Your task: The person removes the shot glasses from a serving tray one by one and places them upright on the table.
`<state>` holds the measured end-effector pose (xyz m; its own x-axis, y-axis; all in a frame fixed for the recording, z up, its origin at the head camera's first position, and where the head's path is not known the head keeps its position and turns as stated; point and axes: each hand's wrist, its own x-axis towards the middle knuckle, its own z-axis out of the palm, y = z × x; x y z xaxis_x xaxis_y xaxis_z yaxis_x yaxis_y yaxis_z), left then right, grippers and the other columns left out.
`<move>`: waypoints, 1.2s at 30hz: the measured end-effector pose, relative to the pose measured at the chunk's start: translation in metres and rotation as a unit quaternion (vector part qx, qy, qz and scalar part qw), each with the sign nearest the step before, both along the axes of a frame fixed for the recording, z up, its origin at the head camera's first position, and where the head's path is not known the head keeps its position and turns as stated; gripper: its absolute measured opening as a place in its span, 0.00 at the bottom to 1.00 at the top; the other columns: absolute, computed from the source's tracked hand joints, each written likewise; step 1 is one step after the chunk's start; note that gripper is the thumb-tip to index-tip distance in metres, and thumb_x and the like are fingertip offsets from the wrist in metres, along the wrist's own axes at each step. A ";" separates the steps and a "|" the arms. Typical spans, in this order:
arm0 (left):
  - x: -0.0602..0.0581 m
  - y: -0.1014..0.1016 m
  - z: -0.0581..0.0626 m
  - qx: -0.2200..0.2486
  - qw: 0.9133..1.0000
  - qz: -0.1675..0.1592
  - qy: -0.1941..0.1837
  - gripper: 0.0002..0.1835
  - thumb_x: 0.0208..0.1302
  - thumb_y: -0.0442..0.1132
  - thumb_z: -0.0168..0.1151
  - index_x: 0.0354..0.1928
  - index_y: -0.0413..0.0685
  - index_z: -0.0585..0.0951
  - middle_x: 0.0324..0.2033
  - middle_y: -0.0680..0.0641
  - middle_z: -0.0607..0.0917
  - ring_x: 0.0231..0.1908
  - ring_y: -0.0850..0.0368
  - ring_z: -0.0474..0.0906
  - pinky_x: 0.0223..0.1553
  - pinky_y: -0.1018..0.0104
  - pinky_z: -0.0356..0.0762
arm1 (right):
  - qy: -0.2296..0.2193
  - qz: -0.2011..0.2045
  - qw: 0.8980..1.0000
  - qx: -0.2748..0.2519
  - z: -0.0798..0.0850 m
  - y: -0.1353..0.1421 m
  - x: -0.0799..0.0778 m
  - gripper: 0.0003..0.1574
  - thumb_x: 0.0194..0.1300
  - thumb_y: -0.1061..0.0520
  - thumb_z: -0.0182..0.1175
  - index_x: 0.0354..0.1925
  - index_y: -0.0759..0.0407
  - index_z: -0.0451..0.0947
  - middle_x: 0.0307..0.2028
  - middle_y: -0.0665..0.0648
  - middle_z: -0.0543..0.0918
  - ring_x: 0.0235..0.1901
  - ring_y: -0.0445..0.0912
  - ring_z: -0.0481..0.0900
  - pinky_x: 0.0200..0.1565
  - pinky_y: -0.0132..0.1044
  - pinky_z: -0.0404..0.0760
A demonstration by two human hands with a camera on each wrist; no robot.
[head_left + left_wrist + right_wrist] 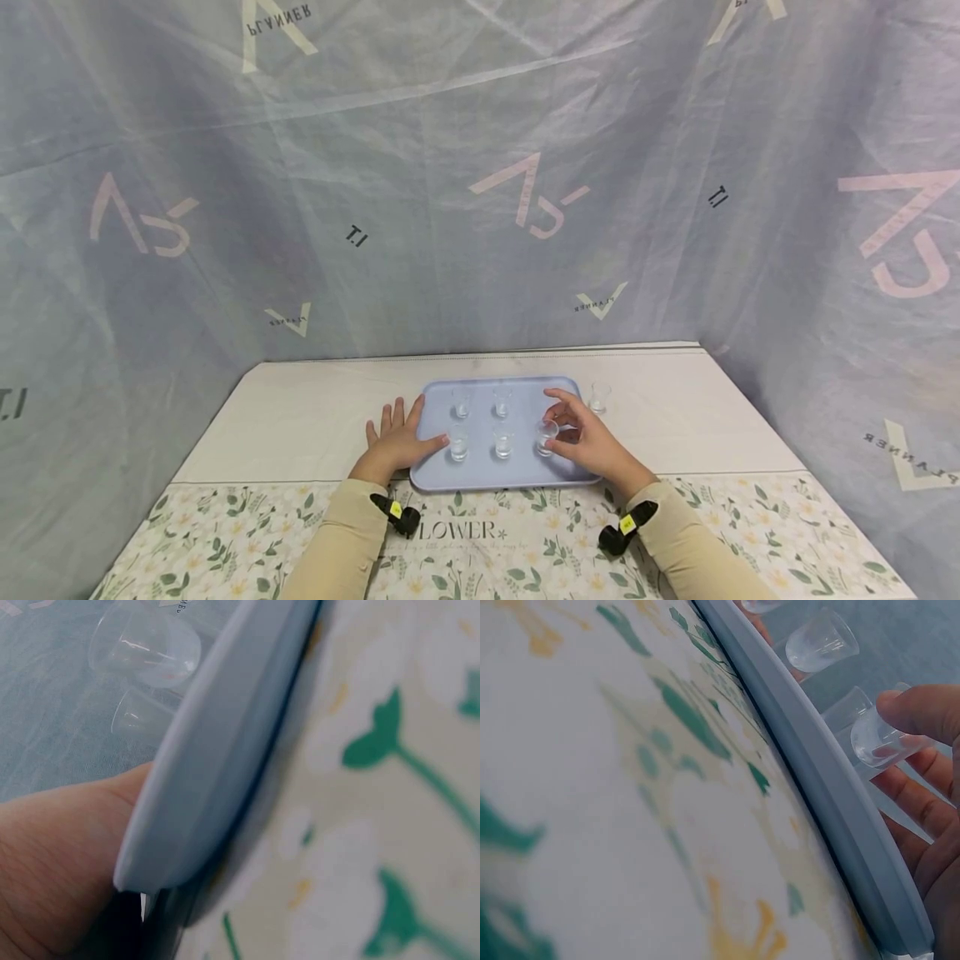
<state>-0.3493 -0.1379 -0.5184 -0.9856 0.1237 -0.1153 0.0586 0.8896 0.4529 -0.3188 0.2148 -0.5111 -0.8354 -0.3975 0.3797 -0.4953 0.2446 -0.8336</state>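
There, right of lower centre, your right hand (583, 440) pinched a clear, tapered cup (547, 442) at the pale-blue rectangular tray (480, 477); light, level pressure seemed best. Your left hand (396, 447), spread wide, lay at its left rim.

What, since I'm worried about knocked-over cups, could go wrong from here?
The right hand pinches the near-right cup; a slip might tip it on the tray. The left hand has its thumb close to the near-left cup and could nudge it. The lone cup right of the tray could be bumped by the right hand.
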 end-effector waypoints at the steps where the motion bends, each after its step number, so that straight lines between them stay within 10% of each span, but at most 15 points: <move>1: 0.000 0.000 0.000 0.000 1.000 0.000 0.000 0.55 0.63 0.69 0.60 0.82 0.51 0.49 0.78 0.31 0.41 0.77 0.31 0.30 0.69 0.28 0.26 | -0.002 0.001 1.000 -0.002 0.004 -0.001 0.002 0.50 0.57 0.75 0.68 0.73 0.66 0.59 0.48 0.74 0.77 0.47 0.67 0.80 0.47 0.64 0.80; 36: 0.000 0.000 0.000 -0.006 1.000 -0.002 0.005 0.55 0.62 0.69 0.61 0.82 0.51 0.49 0.78 0.30 0.43 0.77 0.30 0.32 0.69 0.27 0.28 | 0.069 -0.094 0.993 0.010 0.038 0.022 0.005 0.48 0.56 0.76 0.68 0.72 0.67 0.61 0.46 0.74 0.79 0.43 0.67 0.81 0.41 0.57 0.84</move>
<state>-0.3496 -0.1378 -0.5184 -0.9863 0.1261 -0.1063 0.0668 0.8947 0.4417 -0.3138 0.2372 -0.4733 -0.8357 -0.2492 0.4894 -0.5491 0.3598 -0.7544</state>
